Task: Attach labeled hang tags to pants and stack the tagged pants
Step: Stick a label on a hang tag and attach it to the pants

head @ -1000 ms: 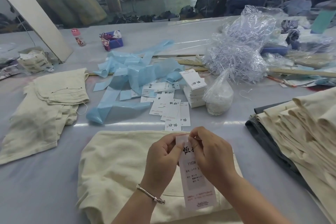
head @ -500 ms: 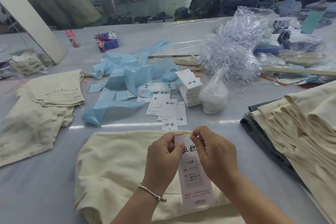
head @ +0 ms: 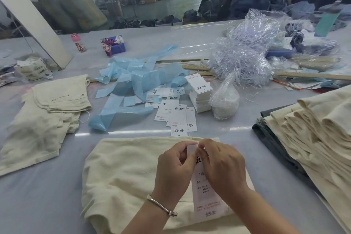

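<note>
A folded cream pair of pants (head: 121, 173) lies on the table right in front of me. Over it I hold a long white hang tag (head: 206, 199) with printed text. My left hand (head: 174, 169) pinches the tag's top left corner. My right hand (head: 222, 165) pinches the top edge next to it, fingers curled over the tag's upper print. Loose hang tags (head: 174, 114) lie scattered beyond the pants, beside a small stack of tags (head: 199, 91). Cream pants (head: 43, 116) lie at the left; a tall pile of cream pants (head: 313, 138) sits at the right.
Blue plastic strips (head: 133, 81) are heaped behind the tags. A clear bag of white fasteners (head: 225, 100) and a big bag of plastic strings (head: 245, 57) stand at centre right. A wooden ruler (head: 307, 75), a small pink bottle (head: 78, 42) and a blue box (head: 115, 46) lie farther back.
Both hands have closed in on the tag's top edge; my right fingers now cover more of the upper print. The tag stays over the pants.
</note>
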A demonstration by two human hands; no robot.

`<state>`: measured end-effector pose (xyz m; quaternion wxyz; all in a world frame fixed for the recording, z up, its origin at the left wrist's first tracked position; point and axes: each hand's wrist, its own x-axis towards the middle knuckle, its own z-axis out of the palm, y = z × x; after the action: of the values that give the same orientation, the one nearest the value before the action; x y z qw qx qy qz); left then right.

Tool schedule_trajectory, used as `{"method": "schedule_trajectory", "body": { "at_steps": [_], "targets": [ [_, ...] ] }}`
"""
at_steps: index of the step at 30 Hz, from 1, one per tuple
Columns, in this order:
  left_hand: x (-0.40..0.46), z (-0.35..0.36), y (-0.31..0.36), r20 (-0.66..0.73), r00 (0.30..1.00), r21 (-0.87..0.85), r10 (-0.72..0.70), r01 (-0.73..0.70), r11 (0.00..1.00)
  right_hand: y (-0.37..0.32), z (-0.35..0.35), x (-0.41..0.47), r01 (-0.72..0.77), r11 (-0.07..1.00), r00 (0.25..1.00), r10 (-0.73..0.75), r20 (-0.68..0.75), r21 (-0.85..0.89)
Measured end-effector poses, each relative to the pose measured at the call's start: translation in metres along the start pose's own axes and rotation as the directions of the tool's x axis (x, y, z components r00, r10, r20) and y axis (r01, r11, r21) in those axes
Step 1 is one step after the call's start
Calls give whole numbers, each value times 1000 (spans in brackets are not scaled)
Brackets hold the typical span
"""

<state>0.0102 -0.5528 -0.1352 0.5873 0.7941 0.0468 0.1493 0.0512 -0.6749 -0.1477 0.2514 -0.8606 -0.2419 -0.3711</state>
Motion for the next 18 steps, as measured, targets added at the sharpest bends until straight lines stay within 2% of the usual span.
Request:
{"method": "schedule_trajectory", "body": {
  "at_steps": [3, 5, 7, 9, 13, 18],
  "targets": [
    [-3, -1, 0, 48, 997, -146, -52, 59, 988, 0, -2, -3, -60, 998, 998, 59, 19, 36],
    [-3, -5, -1, 151, 980, -326, -130, 173, 929, -1, -5, -4, -137, 986, 990, 133, 50, 95],
    [-1, -9, -3, 225, 960, -428, -169, 253, 868, -2, -9, -4, -215, 963, 974, 199, 107, 162],
    [2, -10, -5, 242, 957, -423, -160, 253, 870, -2, -14, -5, -282, 934, 954, 249, 168, 217],
    [5, 2, 0, 250, 967, -312, -57, 136, 940, 6, -27, -9, -457, 827, 880, 369, 297, 327],
    [10, 27, 7, 286, 958, -235, 23, 46, 971, 19, -46, -8, -571, 725, 817, 459, 349, 385]
  ]
}}
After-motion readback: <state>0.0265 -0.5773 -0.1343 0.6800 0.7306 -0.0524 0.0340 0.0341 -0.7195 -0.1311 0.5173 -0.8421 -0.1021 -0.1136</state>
